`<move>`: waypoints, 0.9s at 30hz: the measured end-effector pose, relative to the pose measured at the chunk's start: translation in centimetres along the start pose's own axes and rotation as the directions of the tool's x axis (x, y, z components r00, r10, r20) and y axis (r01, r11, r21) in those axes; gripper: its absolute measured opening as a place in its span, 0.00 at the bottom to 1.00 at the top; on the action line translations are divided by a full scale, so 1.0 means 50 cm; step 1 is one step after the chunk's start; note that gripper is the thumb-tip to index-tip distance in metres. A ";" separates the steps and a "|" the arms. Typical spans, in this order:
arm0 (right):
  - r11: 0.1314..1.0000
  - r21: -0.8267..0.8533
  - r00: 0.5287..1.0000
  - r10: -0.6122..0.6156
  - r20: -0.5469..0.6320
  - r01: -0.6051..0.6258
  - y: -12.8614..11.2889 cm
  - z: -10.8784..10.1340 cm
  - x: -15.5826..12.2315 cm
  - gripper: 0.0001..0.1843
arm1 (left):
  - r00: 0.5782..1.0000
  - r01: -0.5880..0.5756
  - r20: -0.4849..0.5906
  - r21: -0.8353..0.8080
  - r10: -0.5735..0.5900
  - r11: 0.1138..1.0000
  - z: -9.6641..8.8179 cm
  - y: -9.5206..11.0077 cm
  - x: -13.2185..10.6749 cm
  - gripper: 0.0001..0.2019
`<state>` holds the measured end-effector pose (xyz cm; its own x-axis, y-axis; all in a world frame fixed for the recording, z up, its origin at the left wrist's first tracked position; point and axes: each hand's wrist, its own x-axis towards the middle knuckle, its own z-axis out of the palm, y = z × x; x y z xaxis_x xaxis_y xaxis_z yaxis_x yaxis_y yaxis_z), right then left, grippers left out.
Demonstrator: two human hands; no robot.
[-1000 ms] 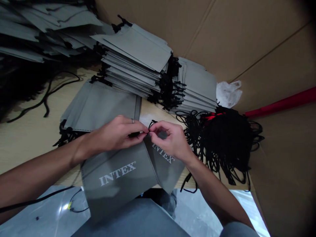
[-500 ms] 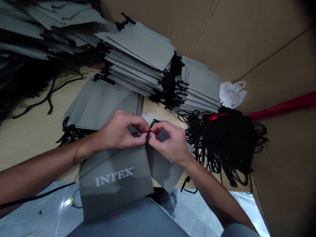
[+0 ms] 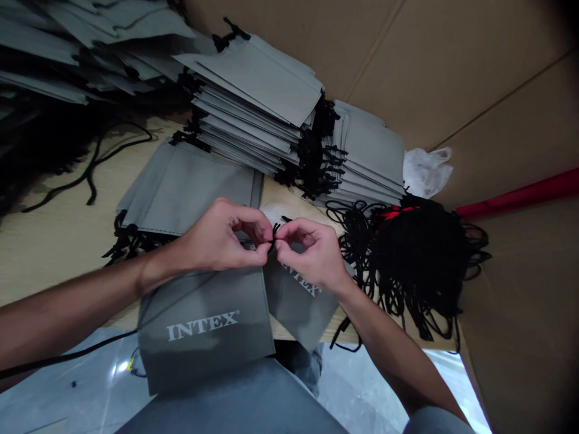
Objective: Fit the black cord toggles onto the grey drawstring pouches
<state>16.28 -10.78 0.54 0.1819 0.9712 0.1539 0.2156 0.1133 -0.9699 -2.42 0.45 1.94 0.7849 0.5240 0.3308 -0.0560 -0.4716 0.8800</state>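
Note:
My left hand [image 3: 230, 236] and my right hand [image 3: 312, 250] meet fingertip to fingertip, each pinching a short black cord [image 3: 274, 236] between thumb and forefinger. Small loops or ends of the cord stick up between the fingers; whether it is knotted I cannot make out. Just below my left hand hangs a grey fabric bag [image 3: 205, 355] printed INTEX, its lower part over the table edge. A second grey INTEX bag [image 3: 298, 310] lies tilted under my right hand. Behind my left hand lies a small pile of grey bags [image 3: 194, 187] with black cord ends.
Two stacks of grey bags, one taller [image 3: 266, 84] and one lower [image 3: 373, 138], stand at the back by a cardboard wall [image 3: 452, 72]. Black cords [image 3: 416, 259] heap at right near a white plastic bag [image 3: 426, 172] and a red strip [image 3: 520, 196]. More grey pieces [image 3: 113, 30] lie back left.
The cord ends now stand up between my fingertips. My right fingers have shifted slightly, baring more of the second bag's print. The front bag has swung a little to the left.

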 end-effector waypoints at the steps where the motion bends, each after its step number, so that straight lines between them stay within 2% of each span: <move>1: 1.000 0.021 1.000 0.020 -0.001 -0.020 -0.002 0.001 0.002 0.06 | 1.000 0.009 -0.002 -0.007 -0.009 1.000 0.001 0.000 0.000 0.02; 4: 0.997 0.050 0.998 0.058 0.006 -0.058 -0.007 0.001 0.005 0.06 | 0.999 0.033 0.004 -0.021 -0.033 0.999 -0.002 -0.004 -0.001 0.02; 6: 0.998 0.028 0.998 0.063 -0.002 -0.063 -0.009 -0.002 0.004 0.06 | 1.000 0.006 0.015 0.032 -0.007 0.999 -0.008 -0.006 0.000 0.02; 12: 0.996 -0.079 0.999 0.046 -0.007 -0.046 -0.004 -0.010 -0.004 0.06 | 0.980 -0.195 0.085 0.286 0.178 0.938 -0.022 -0.012 0.004 0.03; 16: 0.982 -0.191 0.999 -0.005 -0.037 -0.002 -0.010 -0.007 -0.012 0.06 | 0.951 -0.303 0.064 0.403 0.304 0.864 -0.014 -0.017 -0.001 0.03; 19: 0.948 -0.311 0.995 -0.093 -0.047 0.074 -0.022 0.002 -0.020 0.06 | 0.930 -0.340 0.040 0.471 0.365 0.814 -0.007 -0.016 -0.004 0.04; 23: 0.875 -0.440 0.969 -0.243 -0.044 0.200 -0.031 0.015 -0.025 0.04 | 0.937 -0.323 0.042 0.486 0.348 0.812 -0.003 -0.011 -0.003 0.06; 27: 0.891 -0.426 0.976 -0.203 -0.073 0.154 -0.031 0.014 -0.022 0.05 | 0.980 -0.191 0.021 0.359 0.197 0.913 -0.008 -0.007 0.003 0.05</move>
<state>15.08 -11.89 1.73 0.2036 0.9100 0.3612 0.6291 0.1610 -0.7604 -2.55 0.94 1.82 0.7711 0.4062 0.4903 0.0208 -0.7857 0.6182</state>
